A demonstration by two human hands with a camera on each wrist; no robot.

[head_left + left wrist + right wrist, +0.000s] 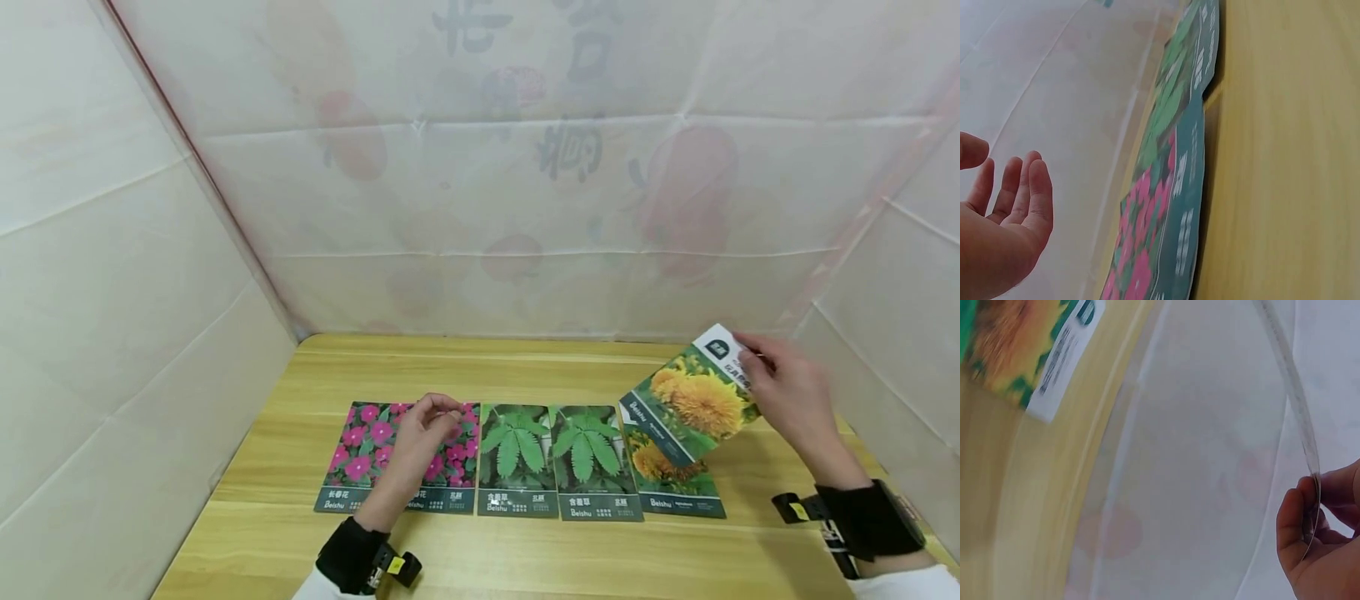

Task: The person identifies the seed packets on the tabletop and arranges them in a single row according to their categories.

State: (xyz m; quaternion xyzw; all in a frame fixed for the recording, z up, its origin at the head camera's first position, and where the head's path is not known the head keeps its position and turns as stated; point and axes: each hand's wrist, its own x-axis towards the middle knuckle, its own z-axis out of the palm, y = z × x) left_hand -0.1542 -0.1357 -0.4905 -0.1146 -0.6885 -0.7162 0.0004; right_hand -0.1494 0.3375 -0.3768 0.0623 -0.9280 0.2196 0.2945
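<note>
My right hand (791, 396) pinches the white top corner of a seed packet with yellow flowers (701, 408), raised and tilted at the right. In the right wrist view this packet appears edge-on and slightly bent (1300, 406) between thumb and fingers. Beneath it, partly covered, another yellow-flower packet (667, 468) lies on the table. My left hand (420, 437) hovers over two pink-flower packets (363, 446) at the left end of the row, hiding part of them. Its fingers are loosely bent, with nothing held in the left wrist view (1013, 225).
Between the pink and yellow packets lie two green-leaf packets (517, 454), side by side on the wooden table (525, 558). Pale cloth walls (465, 283) with faint print enclose the table at the back and both sides. Black straps with small cameras circle both wrists.
</note>
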